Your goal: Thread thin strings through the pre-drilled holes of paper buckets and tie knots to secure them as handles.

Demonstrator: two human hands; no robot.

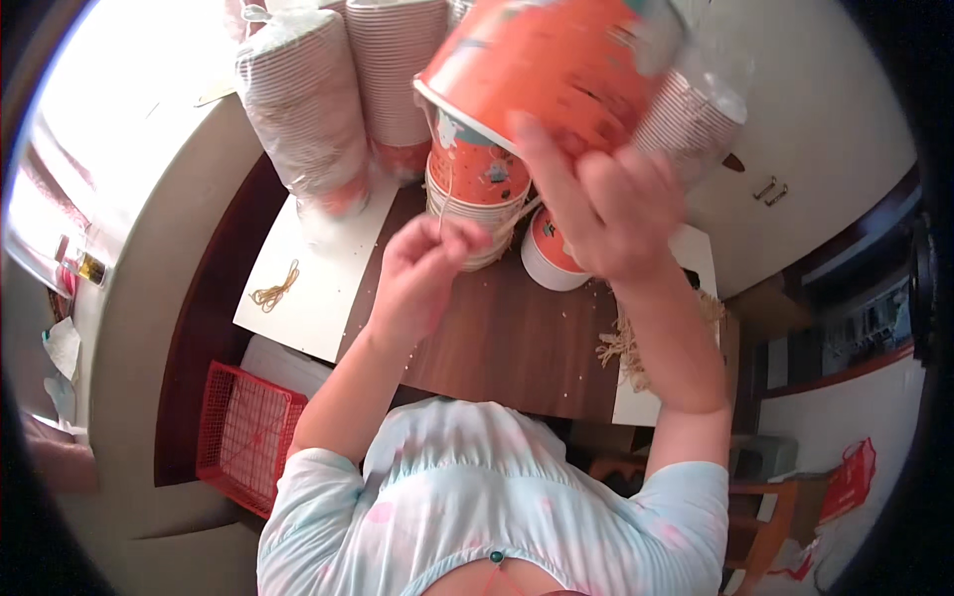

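My left hand (422,268) is closed in a pinch on a thin beige cord (446,189) that runs up towards the rim of a large orange paper bucket (566,74). Tilted with its white rim low, the bucket is held up close to me, blurred by motion. My right hand (611,204) grips it near the rim, index finger stretched along the side, some fingers curled; the thumb is hidden. Below it stands a stack of orange printed buckets (479,171), rims downward. Right of that stack sits a smaller orange and white tub (553,250).
Plastic-wrapped stacks of white-rimmed buckets (303,109) line the back, with another wrapped stack (691,119) at right. A tan cord bundle (276,288) lies on the white board at left. Loose cords (628,348) hang at the right. A red basket (248,432) stands lower left.
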